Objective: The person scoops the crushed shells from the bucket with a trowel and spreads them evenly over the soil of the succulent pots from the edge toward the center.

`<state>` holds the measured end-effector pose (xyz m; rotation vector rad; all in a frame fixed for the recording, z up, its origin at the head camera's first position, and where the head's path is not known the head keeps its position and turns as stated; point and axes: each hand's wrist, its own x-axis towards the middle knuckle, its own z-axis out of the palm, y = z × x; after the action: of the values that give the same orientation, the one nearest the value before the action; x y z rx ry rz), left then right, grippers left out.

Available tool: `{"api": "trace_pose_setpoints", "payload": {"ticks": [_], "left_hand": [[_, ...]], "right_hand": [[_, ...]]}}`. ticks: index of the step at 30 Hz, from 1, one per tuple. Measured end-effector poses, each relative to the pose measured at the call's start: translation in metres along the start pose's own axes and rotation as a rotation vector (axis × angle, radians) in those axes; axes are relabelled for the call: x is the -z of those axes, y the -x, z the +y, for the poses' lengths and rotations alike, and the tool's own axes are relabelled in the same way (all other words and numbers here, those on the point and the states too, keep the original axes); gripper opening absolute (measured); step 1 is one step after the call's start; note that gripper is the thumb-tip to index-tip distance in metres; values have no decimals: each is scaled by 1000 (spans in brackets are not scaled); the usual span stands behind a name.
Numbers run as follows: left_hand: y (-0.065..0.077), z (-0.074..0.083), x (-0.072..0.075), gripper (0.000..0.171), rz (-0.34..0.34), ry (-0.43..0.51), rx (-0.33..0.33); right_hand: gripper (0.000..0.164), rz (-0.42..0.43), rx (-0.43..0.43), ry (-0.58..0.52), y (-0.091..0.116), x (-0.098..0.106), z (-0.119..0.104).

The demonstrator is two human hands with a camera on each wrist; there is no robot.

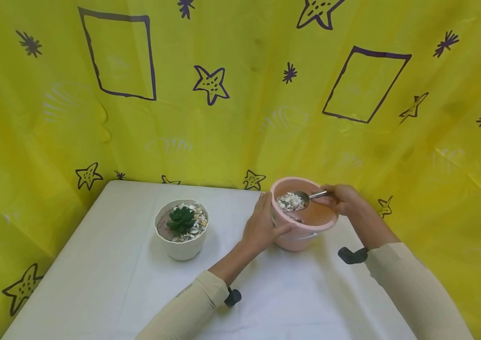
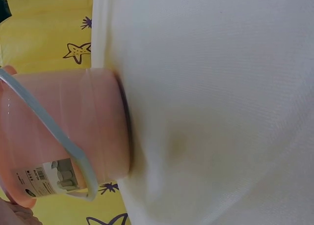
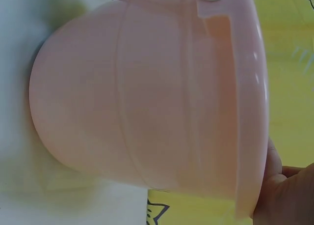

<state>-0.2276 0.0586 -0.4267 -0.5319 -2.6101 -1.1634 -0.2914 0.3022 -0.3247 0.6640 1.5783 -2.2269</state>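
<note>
My left hand [image 1: 261,224] grips the left side of a pink bucket [image 1: 293,236], its thumb along the front below the rim. Part of this hand [image 2: 18,215] also shows at the corner of the left wrist view. Over the bucket's right rim my right hand [image 1: 340,198] holds a small metal scoop [image 1: 318,194] by its handle. White and grey pebbles [image 1: 290,202] lie at the scoop's bowl, inside the bucket. In the right wrist view the bucket [image 3: 157,97] fills most of the picture, with the right hand [image 3: 287,198] at its rim; the scoop is hidden there.
Left of the bucket stands a white pot [image 1: 183,248] with a green succulent [image 1: 181,220] and pebbles covering part of its surface. Both stand on a white-covered table [image 1: 108,264]. A yellow patterned curtain [image 1: 232,132] hangs close behind. The bucket's pale handle [image 2: 51,124] hangs down.
</note>
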Motion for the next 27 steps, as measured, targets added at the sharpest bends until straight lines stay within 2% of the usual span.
{"api": "trace_pose_setpoints", "payload": {"ticks": [6,18,27], "left_hand": [[0,0,-1,110,-8,7,12],[2,-2,0,110,11,24,-4],[2,-1,-1,109,2,25,7]], "right_hand": [[22,1,-1,-49,5,4,-2],[24,-62,-56,-277,8,24,-6],[33,-128,-70,-333,7,35,-3]]}}
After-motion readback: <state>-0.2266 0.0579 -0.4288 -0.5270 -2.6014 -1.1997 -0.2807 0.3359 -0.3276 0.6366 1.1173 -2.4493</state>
